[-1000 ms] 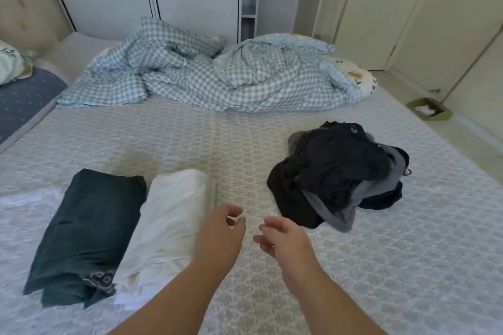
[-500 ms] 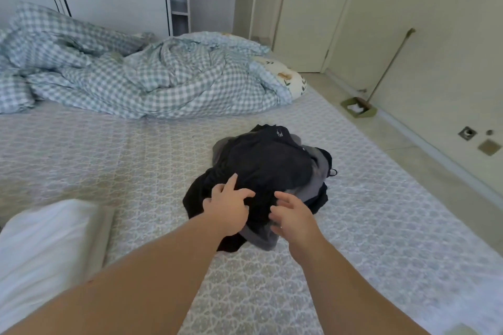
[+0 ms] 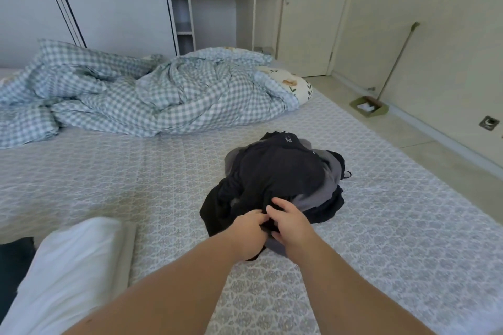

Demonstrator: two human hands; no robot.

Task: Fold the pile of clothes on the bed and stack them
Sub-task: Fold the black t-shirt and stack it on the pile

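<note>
A heap of dark clothes (image 3: 277, 174), black and grey pieces tangled together, lies on the patterned bed cover (image 3: 136, 177) right of centre. Both hands are at its near edge. My left hand (image 3: 249, 228) is closed on black fabric at the front of the heap. My right hand (image 3: 291, 221) sits right beside it, fingers curled into the same dark cloth. A folded white garment (image 3: 73, 266) lies at the lower left, and a folded dark green garment (image 3: 13, 258) shows only as a corner beyond it at the frame's left edge.
A crumpled blue checked duvet (image 3: 141, 95) fills the far side of the bed, with a floral pillow (image 3: 288, 84) at its right end. The bed's right edge drops to a tiled floor holding a dustpan (image 3: 368, 107) and broom. White cupboards stand behind.
My hands went from hovering by the folded white garment to the dark heap and closed on its near edge. The view swung right, pushing the folded garments to the left.
</note>
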